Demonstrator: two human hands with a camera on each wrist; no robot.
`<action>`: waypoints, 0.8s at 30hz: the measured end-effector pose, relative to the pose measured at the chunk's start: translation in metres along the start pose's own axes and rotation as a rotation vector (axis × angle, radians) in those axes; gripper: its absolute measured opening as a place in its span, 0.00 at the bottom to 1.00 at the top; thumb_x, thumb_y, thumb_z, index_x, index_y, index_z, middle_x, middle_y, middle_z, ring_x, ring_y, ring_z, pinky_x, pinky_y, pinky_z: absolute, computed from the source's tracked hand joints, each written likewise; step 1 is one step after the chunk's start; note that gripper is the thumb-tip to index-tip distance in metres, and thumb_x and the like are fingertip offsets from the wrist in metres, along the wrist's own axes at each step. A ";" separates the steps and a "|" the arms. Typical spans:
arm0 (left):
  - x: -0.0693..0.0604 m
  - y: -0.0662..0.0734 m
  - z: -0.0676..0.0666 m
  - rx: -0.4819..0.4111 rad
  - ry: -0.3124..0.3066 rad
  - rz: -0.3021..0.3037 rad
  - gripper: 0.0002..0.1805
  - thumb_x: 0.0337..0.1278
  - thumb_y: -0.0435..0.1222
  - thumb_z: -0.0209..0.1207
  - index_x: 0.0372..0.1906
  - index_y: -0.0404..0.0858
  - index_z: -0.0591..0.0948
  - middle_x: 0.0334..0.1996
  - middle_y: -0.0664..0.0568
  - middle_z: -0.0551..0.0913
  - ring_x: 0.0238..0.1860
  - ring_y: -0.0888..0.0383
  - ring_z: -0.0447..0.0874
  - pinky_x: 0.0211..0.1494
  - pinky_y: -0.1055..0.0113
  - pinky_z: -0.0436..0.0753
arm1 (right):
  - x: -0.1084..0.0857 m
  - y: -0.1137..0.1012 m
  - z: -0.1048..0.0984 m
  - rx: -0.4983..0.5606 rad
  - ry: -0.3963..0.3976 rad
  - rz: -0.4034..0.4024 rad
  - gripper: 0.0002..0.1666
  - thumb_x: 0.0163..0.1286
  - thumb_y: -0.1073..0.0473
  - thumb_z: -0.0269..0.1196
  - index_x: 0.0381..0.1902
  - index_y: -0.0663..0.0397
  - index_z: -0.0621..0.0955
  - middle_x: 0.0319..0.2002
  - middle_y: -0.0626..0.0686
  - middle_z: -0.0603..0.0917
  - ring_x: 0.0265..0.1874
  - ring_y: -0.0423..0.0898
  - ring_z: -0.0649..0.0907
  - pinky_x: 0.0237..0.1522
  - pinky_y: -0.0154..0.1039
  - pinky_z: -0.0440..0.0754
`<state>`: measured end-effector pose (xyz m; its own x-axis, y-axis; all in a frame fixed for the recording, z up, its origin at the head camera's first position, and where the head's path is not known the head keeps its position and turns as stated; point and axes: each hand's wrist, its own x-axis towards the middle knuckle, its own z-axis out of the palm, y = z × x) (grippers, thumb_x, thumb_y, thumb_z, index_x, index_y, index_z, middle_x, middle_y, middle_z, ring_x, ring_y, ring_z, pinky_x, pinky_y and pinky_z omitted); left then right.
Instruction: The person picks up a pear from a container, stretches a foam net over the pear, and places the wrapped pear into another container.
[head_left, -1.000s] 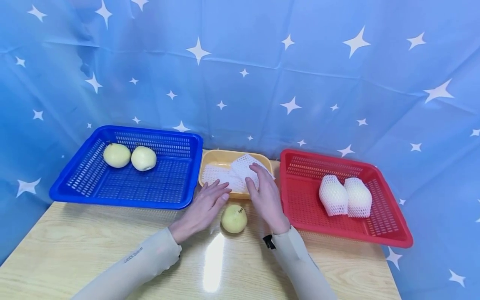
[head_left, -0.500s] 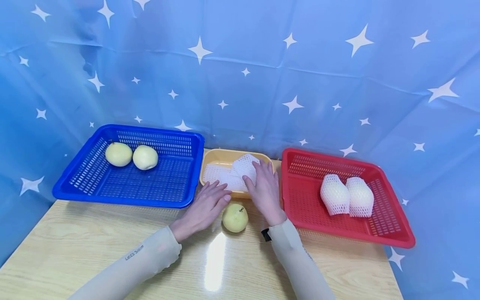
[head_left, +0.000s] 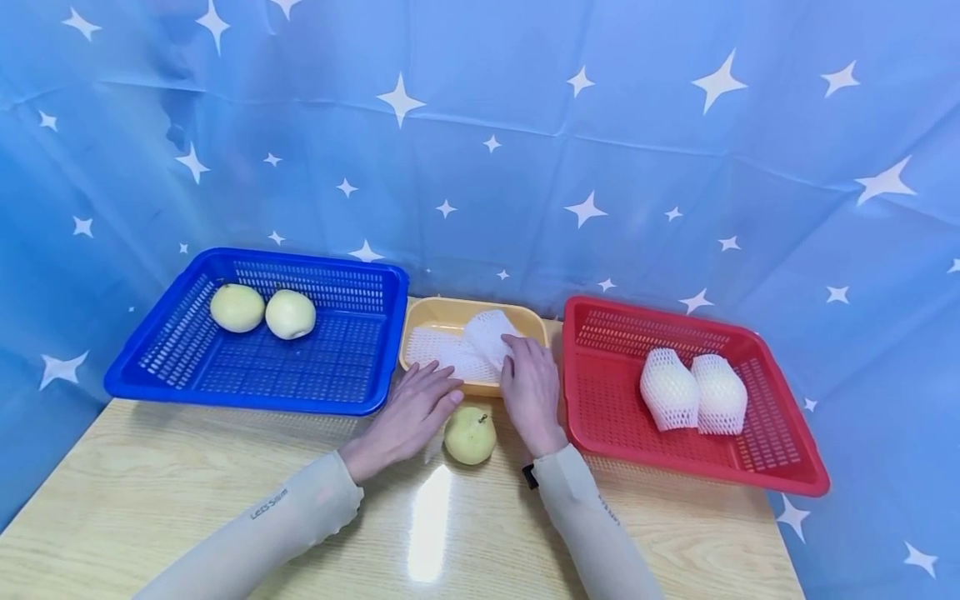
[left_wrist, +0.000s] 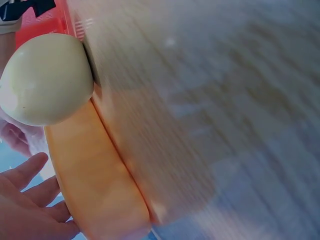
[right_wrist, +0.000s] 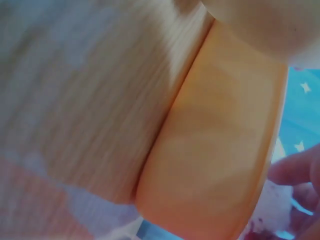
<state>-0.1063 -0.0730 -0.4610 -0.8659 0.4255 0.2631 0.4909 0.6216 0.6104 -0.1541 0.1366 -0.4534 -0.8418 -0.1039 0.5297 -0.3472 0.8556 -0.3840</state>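
My right hand reaches over the right side of a small yellow tray, its fingers curled and pinching a white foam fruit net. A second foam net lies flat in the tray's left part. At the tray's front left rim rests my left hand, fingers extended and holding nothing. Between both wrists a yellow-green pear stands on the table, stem up. It looms close in the left wrist view, where my left fingers spread beside the tray's wall.
To the left, a blue basket holds two bare pears. On the right is a red basket with two pears in foam nets. A blue star-patterned curtain hangs behind the wooden table.
My right fingers have drawn back slightly and curled onto the upper foam net, which has bent a little. The left hand stays put.
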 end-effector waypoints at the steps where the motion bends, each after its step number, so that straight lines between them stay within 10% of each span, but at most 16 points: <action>1: 0.000 0.000 0.000 -0.002 0.000 -0.001 0.27 0.83 0.48 0.43 0.63 0.35 0.82 0.69 0.37 0.76 0.76 0.37 0.64 0.81 0.42 0.50 | -0.001 0.000 -0.001 0.014 0.020 -0.011 0.17 0.69 0.71 0.64 0.55 0.61 0.84 0.47 0.61 0.87 0.48 0.61 0.82 0.50 0.55 0.80; 10: -0.002 0.001 0.000 -0.123 0.138 -0.015 0.24 0.81 0.47 0.49 0.65 0.36 0.80 0.72 0.44 0.74 0.76 0.42 0.65 0.79 0.44 0.58 | -0.007 -0.014 -0.021 0.138 0.135 -0.049 0.16 0.73 0.68 0.63 0.56 0.58 0.84 0.50 0.58 0.86 0.47 0.58 0.83 0.47 0.54 0.80; 17: 0.004 0.010 -0.001 -0.218 0.465 0.244 0.25 0.67 0.28 0.57 0.68 0.32 0.72 0.73 0.38 0.66 0.74 0.41 0.65 0.77 0.52 0.65 | -0.014 -0.029 -0.049 0.334 0.093 0.032 0.16 0.72 0.67 0.65 0.57 0.57 0.83 0.53 0.55 0.85 0.52 0.53 0.82 0.52 0.50 0.79; 24: 0.021 0.022 -0.019 -0.252 0.528 0.345 0.36 0.58 0.23 0.66 0.72 0.29 0.68 0.71 0.36 0.70 0.72 0.40 0.67 0.78 0.58 0.64 | -0.024 -0.037 -0.075 0.559 0.001 0.164 0.16 0.74 0.65 0.64 0.58 0.53 0.84 0.53 0.51 0.85 0.51 0.46 0.82 0.50 0.37 0.79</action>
<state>-0.1153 -0.0627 -0.4276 -0.6261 0.1536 0.7645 0.7654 0.3085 0.5648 -0.0906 0.1456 -0.3952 -0.9026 0.0084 0.4303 -0.3780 0.4625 -0.8020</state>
